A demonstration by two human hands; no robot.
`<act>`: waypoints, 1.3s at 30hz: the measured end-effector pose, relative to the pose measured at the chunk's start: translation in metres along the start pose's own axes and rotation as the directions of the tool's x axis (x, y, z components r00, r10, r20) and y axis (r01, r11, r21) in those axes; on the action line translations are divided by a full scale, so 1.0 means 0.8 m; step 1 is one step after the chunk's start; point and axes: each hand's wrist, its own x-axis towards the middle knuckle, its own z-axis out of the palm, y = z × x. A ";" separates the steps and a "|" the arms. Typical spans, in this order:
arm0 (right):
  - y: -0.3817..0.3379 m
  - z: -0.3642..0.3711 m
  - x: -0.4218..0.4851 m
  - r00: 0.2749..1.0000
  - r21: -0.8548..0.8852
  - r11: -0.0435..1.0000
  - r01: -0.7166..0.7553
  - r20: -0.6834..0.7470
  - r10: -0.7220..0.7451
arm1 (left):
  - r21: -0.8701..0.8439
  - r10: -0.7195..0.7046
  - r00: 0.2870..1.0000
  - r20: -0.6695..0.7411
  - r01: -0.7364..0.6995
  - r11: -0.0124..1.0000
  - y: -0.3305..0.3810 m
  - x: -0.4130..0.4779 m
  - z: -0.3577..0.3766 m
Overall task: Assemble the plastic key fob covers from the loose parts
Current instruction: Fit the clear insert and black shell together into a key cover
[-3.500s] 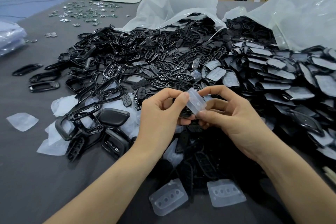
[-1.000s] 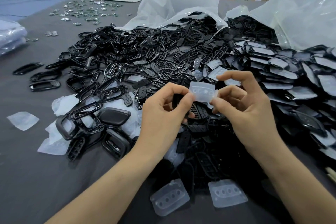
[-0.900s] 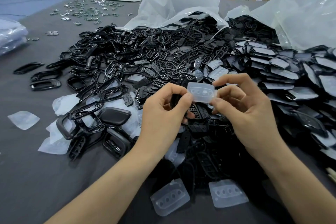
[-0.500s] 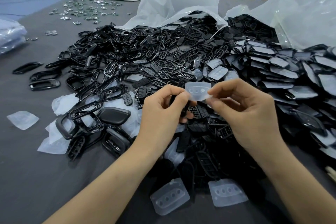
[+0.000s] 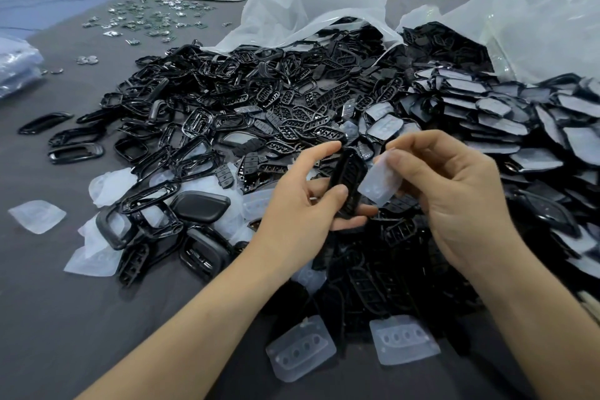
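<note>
Two bare hands meet above a grey desk [image 5: 48, 318] heaped with loose parts. Well to the left of the left fingers [image 5: 319, 154] lie a scrap of clear film [image 5: 37, 216] and three black oval rings [image 5: 76, 153], apart from the heap. Far beyond them is a scatter of small metal pieces [image 5: 146, 18]. Closer in, still left of those fingers, a solid black cover [image 5: 199, 206] rests among open black frames [image 5: 194, 127].

The left hand [image 5: 298, 204] grips a black button frame [image 5: 349, 178], held up on edge off the desk, with the fingers curled round it from above and below. Just right of it, the right hand [image 5: 454, 201] pinches a translucent button pad [image 5: 378, 183] between its fingertips [image 5: 407, 144]. The pad's edge lies against the frame, though I cannot tell if they touch.

Below both hands, nearer the person, two more translucent pads [image 5: 300, 352] lie flat on the desk side by side. Beyond the fingers a white bag [image 5: 311, 6] spills black parts. To the right of the right fingers, film-faced covers [image 5: 503, 127] pour from a clear bag [image 5: 535, 19].
</note>
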 end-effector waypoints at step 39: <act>0.018 0.015 -0.014 0.999 -0.061 0.998 -0.030 -0.034 0.028 | -0.265 -0.187 0.979 0.083 0.203 0.943 -0.004 0.006 -0.003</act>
